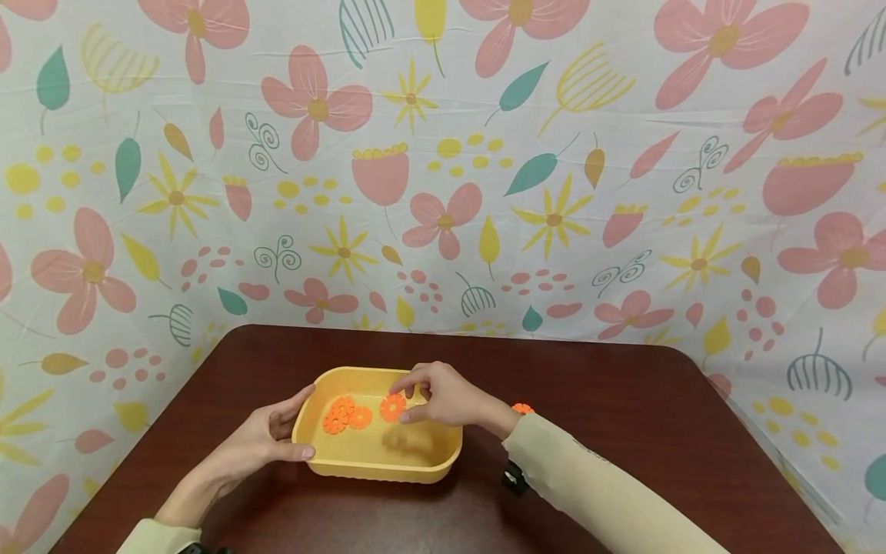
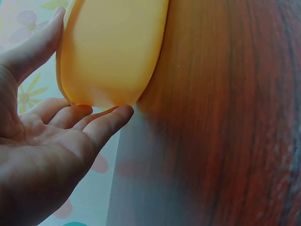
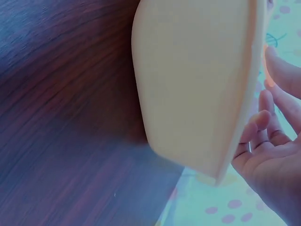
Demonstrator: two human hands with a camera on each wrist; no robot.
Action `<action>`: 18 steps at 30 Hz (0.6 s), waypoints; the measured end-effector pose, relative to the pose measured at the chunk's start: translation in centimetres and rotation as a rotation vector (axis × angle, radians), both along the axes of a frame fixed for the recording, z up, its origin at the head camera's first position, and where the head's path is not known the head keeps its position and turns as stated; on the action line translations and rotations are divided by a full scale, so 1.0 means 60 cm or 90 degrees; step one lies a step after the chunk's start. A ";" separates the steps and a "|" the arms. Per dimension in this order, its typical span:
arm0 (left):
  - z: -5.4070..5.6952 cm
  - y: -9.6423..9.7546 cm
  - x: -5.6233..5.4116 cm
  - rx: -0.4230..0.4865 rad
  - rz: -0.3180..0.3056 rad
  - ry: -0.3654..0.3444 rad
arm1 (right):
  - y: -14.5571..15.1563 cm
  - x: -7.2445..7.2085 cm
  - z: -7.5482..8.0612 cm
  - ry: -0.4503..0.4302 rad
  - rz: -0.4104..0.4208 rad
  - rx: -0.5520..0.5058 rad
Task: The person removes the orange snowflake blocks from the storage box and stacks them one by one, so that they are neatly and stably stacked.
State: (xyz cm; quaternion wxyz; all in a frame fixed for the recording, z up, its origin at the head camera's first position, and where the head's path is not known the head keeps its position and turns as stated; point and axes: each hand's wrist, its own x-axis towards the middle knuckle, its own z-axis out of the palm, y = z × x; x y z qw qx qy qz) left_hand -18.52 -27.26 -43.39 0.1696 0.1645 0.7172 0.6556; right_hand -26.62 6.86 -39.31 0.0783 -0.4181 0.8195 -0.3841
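Observation:
A yellow plastic tub stands on the table, with several orange notched discs lying at its left side inside. My left hand holds the tub's left end, thumb at the near corner and fingers against the end wall; the left wrist view shows these fingertips on the yellow wall. Above the tub's inside, my right hand pinches another orange notched disc between thumb and finger. In the right wrist view the tub's wall hides most of that disc.
On the dark brown table, one more orange disc lies beyond my right wrist, partly hidden by it. A flower-printed cloth hangs behind the table and along its sides.

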 end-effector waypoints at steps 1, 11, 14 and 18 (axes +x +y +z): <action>0.000 0.000 0.000 0.000 0.000 0.000 | 0.005 0.001 0.002 0.001 -0.004 -0.004; -0.001 -0.001 0.001 0.001 -0.005 0.000 | 0.054 0.004 0.006 -0.017 -0.062 -0.018; -0.001 -0.001 0.000 0.002 -0.006 0.004 | 0.067 0.005 0.005 -0.024 -0.070 -0.034; -0.001 -0.001 -0.001 0.002 -0.004 0.004 | 0.082 0.006 0.002 -0.022 -0.082 -0.043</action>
